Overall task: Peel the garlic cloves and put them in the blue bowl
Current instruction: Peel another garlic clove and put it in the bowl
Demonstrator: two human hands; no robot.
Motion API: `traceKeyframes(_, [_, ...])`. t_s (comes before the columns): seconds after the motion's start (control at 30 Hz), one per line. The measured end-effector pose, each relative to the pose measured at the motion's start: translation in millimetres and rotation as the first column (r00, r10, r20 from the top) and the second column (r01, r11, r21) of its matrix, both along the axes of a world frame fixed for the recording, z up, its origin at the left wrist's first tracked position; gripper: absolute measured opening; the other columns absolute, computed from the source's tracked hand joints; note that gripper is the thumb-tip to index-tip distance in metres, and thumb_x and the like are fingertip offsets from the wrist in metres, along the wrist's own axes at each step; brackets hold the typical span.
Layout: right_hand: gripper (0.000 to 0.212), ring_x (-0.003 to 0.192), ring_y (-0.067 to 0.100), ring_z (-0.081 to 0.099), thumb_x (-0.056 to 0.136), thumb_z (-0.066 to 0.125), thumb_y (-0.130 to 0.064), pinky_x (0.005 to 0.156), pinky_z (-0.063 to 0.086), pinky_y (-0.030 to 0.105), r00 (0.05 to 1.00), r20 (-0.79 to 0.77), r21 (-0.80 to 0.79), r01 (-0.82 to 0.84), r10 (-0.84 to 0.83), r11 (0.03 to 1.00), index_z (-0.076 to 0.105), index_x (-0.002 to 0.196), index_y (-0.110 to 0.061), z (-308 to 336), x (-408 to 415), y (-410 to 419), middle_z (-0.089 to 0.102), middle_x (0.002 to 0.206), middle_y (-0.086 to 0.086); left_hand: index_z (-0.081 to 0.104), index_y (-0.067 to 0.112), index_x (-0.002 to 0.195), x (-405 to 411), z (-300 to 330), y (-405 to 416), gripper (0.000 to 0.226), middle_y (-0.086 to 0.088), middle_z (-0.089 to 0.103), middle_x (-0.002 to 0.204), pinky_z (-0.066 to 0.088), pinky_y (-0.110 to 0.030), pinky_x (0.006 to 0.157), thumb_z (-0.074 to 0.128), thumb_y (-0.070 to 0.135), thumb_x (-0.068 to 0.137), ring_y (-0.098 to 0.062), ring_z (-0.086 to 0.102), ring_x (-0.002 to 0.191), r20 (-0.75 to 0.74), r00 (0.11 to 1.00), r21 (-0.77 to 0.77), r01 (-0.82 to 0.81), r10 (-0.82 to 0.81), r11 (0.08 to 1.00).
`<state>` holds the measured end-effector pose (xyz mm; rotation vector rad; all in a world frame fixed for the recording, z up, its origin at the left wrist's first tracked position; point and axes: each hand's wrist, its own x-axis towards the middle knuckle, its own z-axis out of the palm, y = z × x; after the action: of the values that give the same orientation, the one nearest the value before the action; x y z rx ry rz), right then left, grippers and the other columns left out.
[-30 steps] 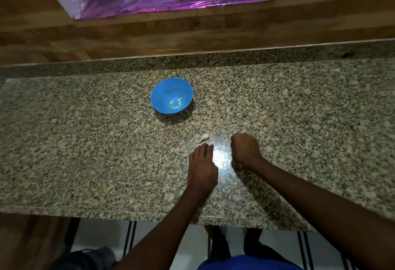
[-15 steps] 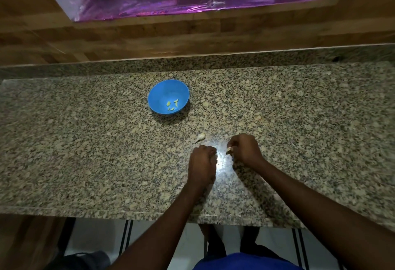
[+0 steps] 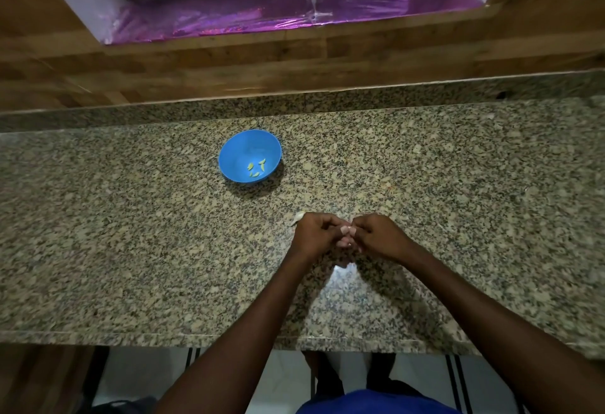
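The blue bowl stands on the granite counter and holds several peeled pale-yellow cloves. Nearer to me, my left hand and my right hand meet fingertip to fingertip above the counter. Between the fingers a small pale garlic clove shows, mostly hidden by both hands. One unpeeled whitish clove lies on the counter, touching the far side of my left hand.
A low granite upstand and a wooden wall run behind the counter, with a purple foil-lined sill above. The counter's front edge lies close to me, floor below.
Both hands have lifted off the counter and come together. The right hand picked up a clove, and now both hands pinch it between their fingertips.
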<state>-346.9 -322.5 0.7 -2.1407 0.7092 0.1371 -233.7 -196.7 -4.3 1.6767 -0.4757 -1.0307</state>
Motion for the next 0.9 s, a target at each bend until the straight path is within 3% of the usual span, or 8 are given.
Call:
traceKeyframes(0.2, [0.041, 0.048, 0.008, 0.049, 0.093, 0.062, -0.022, 0.050, 0.035, 0.025, 0.994, 0.086, -0.086, -0.053, 0.061, 0.995, 0.053, 0.053, -0.028, 7, -4, -15, 0.057, 0.052, -0.003, 0.066, 0.007, 0.078, 6, 19, -5, 0.027, -0.003, 0.065, 0.061, 0.044, -0.016, 0.048, 0.056, 0.017, 0.100, -0.004, 0.058, 0.046, 0.219, 0.917, 0.158, 0.304, -0.334, 0.939])
traceKeyframes(0.33, [0.032, 0.045, 0.002, 0.043, 0.090, 0.063, -0.017, 0.048, 0.031, 0.025, 0.988, 0.145, -0.286, -0.005, 0.049, 0.958, 0.058, 0.058, -0.023, 9, -6, -4, 0.053, 0.050, -0.006, 0.066, 0.012, 0.067, 11, 23, -7, 0.034, -0.005, 0.055, 0.058, 0.036, -0.017, 0.044, 0.054, 0.011, 0.099, -0.010, 0.046, 0.044, -0.037, 0.962, 0.121, 0.274, -0.272, 0.954])
traceKeyframes(0.5, [0.019, 0.043, 0.001, 0.044, 0.085, 0.067, -0.016, 0.047, 0.039, 0.024, 0.986, 0.161, -0.347, 0.025, 0.033, 0.938, 0.064, 0.066, -0.020, 0, -8, 8, 0.053, 0.050, -0.007, 0.064, 0.011, 0.073, 11, 16, 1, 0.028, 0.000, 0.050, 0.057, 0.029, -0.019, 0.044, 0.052, 0.012, 0.098, -0.009, 0.041, 0.046, -0.235, 0.949, 0.101, 0.238, -0.210, 0.966])
traceKeyframes(0.57, [0.028, 0.041, 0.001, 0.047, 0.091, 0.064, -0.015, 0.047, 0.032, 0.016, 0.982, 0.188, -0.146, 0.023, 0.005, 0.989, 0.064, 0.064, -0.020, 4, -7, 5, 0.055, 0.049, -0.008, 0.064, 0.007, 0.076, 9, 18, 3, 0.025, -0.001, 0.053, 0.057, 0.033, -0.019, 0.045, 0.053, 0.010, 0.098, -0.008, 0.045, 0.045, -0.151, 0.965, 0.090, 0.231, -0.216, 0.969])
traceKeyframes(0.6, [0.029, 0.040, 0.001, 0.046, 0.094, 0.062, -0.014, 0.046, 0.032, 0.015, 0.984, 0.171, 0.081, 0.033, -0.047, 0.996, 0.065, 0.065, -0.017, 7, -7, 3, 0.057, 0.050, -0.007, 0.066, 0.004, 0.077, 8, 19, 4, 0.024, -0.002, 0.055, 0.058, 0.036, -0.017, 0.045, 0.054, 0.009, 0.098, -0.006, 0.048, 0.044, -0.023, 0.970, 0.088, 0.243, -0.242, 0.966])
traceKeyframes(0.7, [0.022, 0.040, 0.008, 0.037, 0.098, 0.053, -0.009, 0.040, 0.027, 0.017, 0.991, -0.053, 0.690, 0.124, -0.121, 0.713, 0.064, 0.079, -0.006, 14, -8, -13, 0.048, 0.051, -0.001, 0.069, 0.009, 0.075, 5, 17, 7, 0.024, 0.004, 0.059, 0.057, 0.035, -0.014, 0.049, 0.059, 0.014, 0.096, 0.000, 0.049, 0.046, 0.490, 0.805, 0.134, 0.311, -0.335, 0.941])
traceKeyframes(0.8, [0.021, 0.040, 0.004, 0.028, 0.101, 0.044, -0.006, 0.034, 0.019, 0.014, 0.987, -0.157, 0.875, 0.159, -0.043, 0.458, 0.059, 0.088, -0.004, 16, -6, -27, 0.037, 0.053, -0.004, 0.069, 0.012, 0.077, 4, 15, 7, 0.021, 0.007, 0.053, 0.057, 0.030, -0.020, 0.049, 0.061, 0.019, 0.095, -0.004, 0.044, 0.048, 0.726, 0.596, 0.160, 0.338, -0.342, 0.928])
traceKeyframes(0.9, [0.023, 0.040, 0.003, 0.029, 0.102, 0.041, -0.003, 0.036, 0.015, 0.014, 0.976, -0.207, 0.911, 0.215, -0.059, 0.352, 0.058, 0.086, -0.005, 17, -3, -28, 0.036, 0.053, -0.005, 0.068, 0.018, 0.076, 11, 14, 5, 0.022, 0.007, 0.054, 0.058, 0.034, -0.028, 0.051, 0.059, 0.023, 0.096, -0.010, 0.049, 0.052, 0.763, 0.544, 0.174, 0.346, -0.348, 0.922])
